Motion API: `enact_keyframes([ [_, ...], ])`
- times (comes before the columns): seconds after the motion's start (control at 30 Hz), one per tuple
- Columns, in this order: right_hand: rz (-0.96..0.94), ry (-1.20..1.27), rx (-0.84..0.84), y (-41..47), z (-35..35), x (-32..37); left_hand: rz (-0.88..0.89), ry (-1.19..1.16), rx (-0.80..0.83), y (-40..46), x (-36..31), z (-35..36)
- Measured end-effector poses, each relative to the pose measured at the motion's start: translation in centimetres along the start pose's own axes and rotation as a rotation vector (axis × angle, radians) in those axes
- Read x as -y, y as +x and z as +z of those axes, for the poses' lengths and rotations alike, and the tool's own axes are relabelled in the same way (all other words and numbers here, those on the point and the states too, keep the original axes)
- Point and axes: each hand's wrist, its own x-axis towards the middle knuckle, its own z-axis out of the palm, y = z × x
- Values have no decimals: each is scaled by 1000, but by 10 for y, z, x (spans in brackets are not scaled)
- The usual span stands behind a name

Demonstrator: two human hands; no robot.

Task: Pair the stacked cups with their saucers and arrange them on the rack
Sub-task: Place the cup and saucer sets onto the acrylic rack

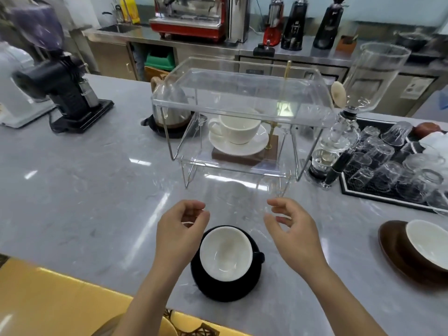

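Observation:
A black cup with a white inside (224, 253) sits on a black saucer (218, 287) near the counter's front edge. My left hand (179, 236) hovers to its left and my right hand (293, 236) to its right, both with curled fingers apart and holding nothing. Behind them stands a clear two-tier rack (242, 103). A white cup (236, 128) on a white saucer (238, 147) appears at the rack's lower tier, over a dark wooden base. At the right edge a brown cup with a white inside (429, 243) rests on a brown saucer (397, 248).
A black tray (349, 190) of several upturned glasses lies at the right. A glass siphon brewer (339, 141) stands beside the rack. A kettle (169, 110) sits behind the rack's left side, and a black grinder (65, 88) at the far left.

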Motion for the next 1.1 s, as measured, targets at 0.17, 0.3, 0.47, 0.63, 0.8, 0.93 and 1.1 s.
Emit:
enact_keyframes([
  [0.17, 96, 9, 11, -20, 2, -16, -56, 54, 36, -15, 20, -8],
  [0.3, 131, 0, 14, -30, 6, -23, -71, 82, 59, -19, 30, -11],
  [0.47, 205, -34, 34, -42, 9, -32, -96, 92, 101, -25, 41, -14],
  [0.63, 272, -78, 39, -50, 14, -41, -150, 140, 111, -28, 54, -17],
  [0.8, 360, -70, 74, -53, 19, -44, -215, 158, 162, -28, 62, -22],
  [0.93, 434, -43, 113, -53, 23, -47, -284, 126, 214, -28, 66, -25],
  [1.1, 495, 10, 121, -52, 25, -51, -409, -44, 260, -26, 69, -26],
])
